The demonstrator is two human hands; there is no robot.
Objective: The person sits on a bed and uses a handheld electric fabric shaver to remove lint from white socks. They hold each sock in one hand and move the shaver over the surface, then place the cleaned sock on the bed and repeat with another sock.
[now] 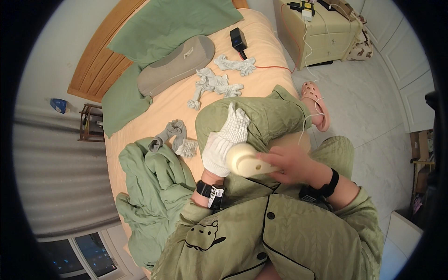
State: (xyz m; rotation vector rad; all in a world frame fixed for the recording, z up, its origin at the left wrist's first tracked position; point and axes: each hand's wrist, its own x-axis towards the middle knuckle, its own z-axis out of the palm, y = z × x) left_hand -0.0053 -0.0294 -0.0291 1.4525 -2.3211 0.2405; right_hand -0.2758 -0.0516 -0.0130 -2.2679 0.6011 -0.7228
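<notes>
My left hand [213, 178] is tucked inside a white knit toe sock [228, 133]; only the wrist shows, and its fingers are covered. The sock's toe end points up and away over my green-trousered leg. With my right hand [295, 163] I grip the handle of a cream fabric shaver [241, 160]. Its round head rests against the lower right side of the sock, as far as I can see. A thin white cable [305, 123] hangs past my knee toward the shaver; the join is hidden.
Light grey socks [210, 84] lie across the peach bed sheet, with darker grey socks [172, 137] on the left. A black box-shaped device [238, 40] trails a red cable. A green blanket [158, 186] is bunched at my left. A nightstand [322, 39] stands beyond the bed.
</notes>
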